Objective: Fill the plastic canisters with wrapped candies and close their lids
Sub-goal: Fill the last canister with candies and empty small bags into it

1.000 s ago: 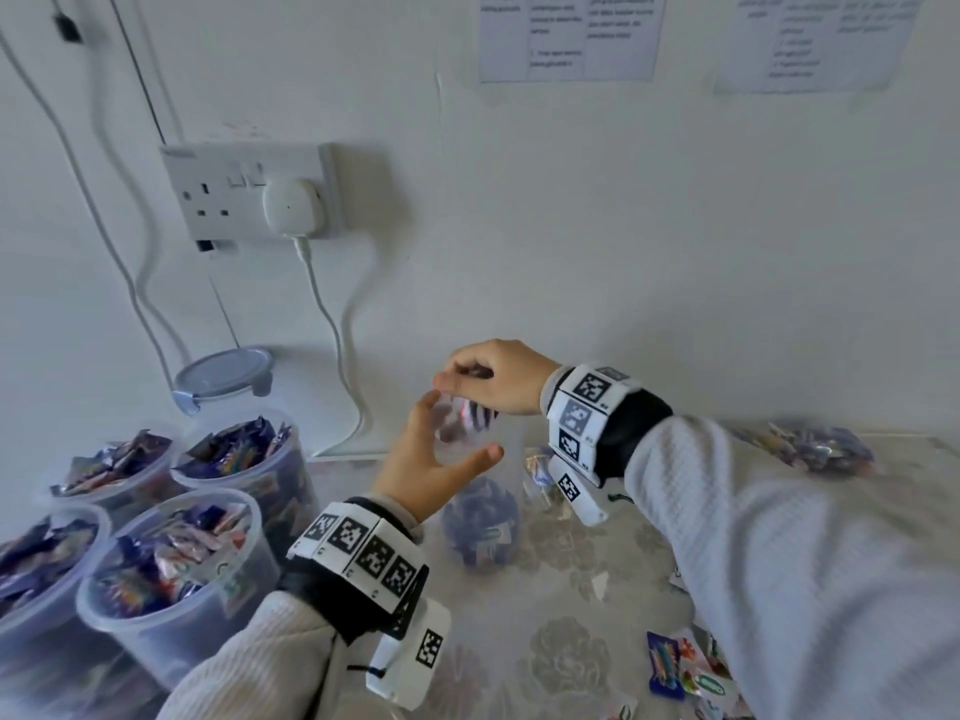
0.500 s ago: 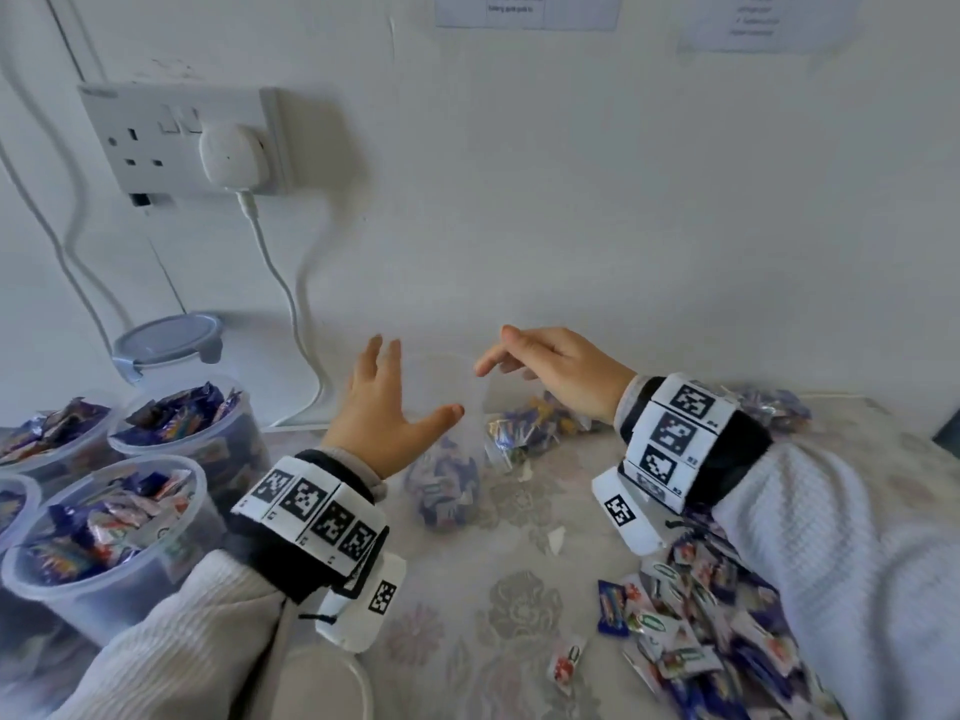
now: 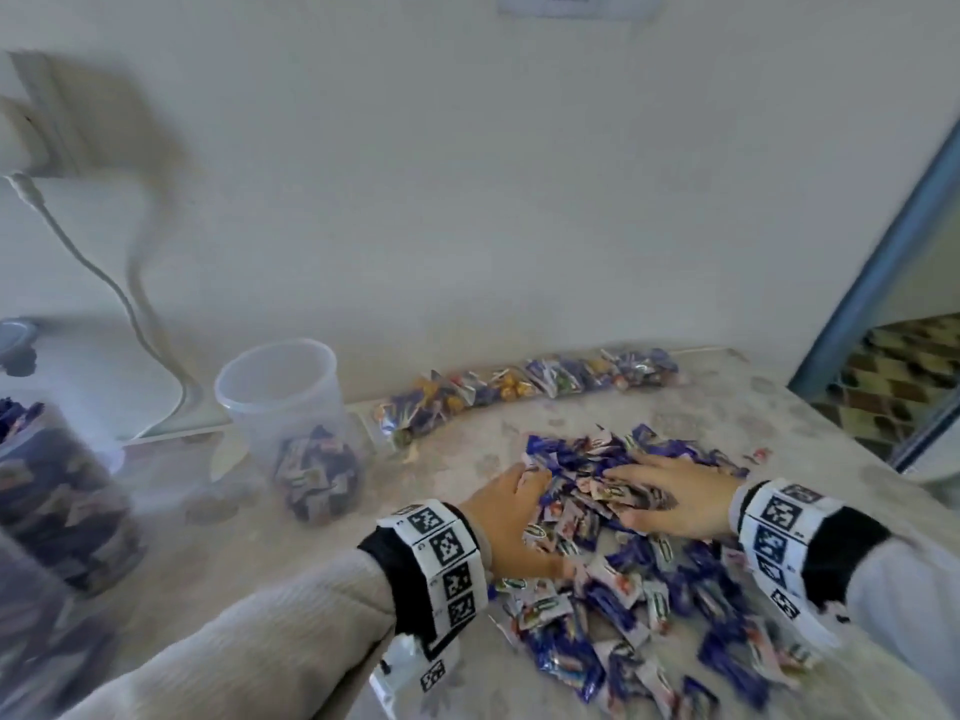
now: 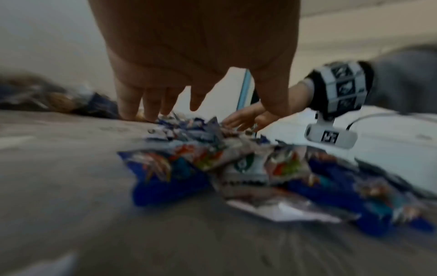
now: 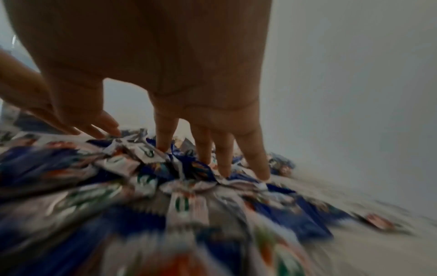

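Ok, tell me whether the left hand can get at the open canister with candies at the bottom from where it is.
Probably yes. The left hand rests on the candy pile, and only bare tabletop lies between it and the lidless canister to its left. Its mouth is open and unobstructed.

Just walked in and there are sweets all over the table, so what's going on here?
A person is gathering wrapped candies to fill canisters. Both the left hand and the right hand reach with straight fingers into the loose pile of blue and white wrapped candies on the table. The clear plastic canister to their left stands open, only partly filled, with no lid on it. Fuller canisters sit at the far left.
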`<move>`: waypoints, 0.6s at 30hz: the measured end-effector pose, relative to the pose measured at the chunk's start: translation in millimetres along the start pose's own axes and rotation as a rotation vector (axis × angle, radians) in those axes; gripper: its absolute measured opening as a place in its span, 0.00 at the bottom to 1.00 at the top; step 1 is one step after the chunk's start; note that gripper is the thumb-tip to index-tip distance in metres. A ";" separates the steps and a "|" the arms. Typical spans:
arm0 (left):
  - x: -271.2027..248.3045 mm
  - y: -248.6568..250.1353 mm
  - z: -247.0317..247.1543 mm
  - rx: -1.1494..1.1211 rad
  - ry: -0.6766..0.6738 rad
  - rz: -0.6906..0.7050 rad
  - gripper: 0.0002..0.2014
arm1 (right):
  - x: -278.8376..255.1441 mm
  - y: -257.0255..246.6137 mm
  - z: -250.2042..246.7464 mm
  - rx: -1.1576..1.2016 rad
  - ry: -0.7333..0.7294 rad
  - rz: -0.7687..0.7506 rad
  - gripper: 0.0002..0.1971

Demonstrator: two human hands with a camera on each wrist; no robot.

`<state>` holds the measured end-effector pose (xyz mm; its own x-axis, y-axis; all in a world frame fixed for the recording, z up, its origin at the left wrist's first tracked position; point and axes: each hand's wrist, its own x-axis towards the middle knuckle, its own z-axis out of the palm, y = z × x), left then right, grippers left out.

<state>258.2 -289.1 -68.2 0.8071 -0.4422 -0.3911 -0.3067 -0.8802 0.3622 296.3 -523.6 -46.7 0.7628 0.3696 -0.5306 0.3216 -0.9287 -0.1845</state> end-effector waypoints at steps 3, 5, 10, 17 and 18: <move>13.9 16.9 16.4 0.110 -0.139 -0.063 0.56 | -15.2 14.4 14.8 0.096 -0.044 -0.044 0.54; 13.5 27.2 25.7 0.156 -0.182 -0.064 0.59 | -26.2 20.0 25.1 0.115 -0.062 -0.049 0.46; 6.8 47.5 40.1 0.261 -0.209 -0.028 0.63 | -46.8 36.9 38.0 0.036 -0.154 -0.145 0.54; 10.3 55.7 51.6 0.282 -0.008 0.011 0.57 | -47.7 51.2 50.7 -0.227 -0.058 -0.162 0.58; 11.5 55.1 51.9 0.285 0.023 0.028 0.56 | -45.6 52.3 51.5 -0.233 -0.039 -0.162 0.56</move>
<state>224.4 -351.6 -96.6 0.8068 -0.4657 -0.3637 -0.4557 -0.8822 0.1186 249.5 -590.6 -74.8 0.6701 0.5074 -0.5418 0.5614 -0.8239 -0.0773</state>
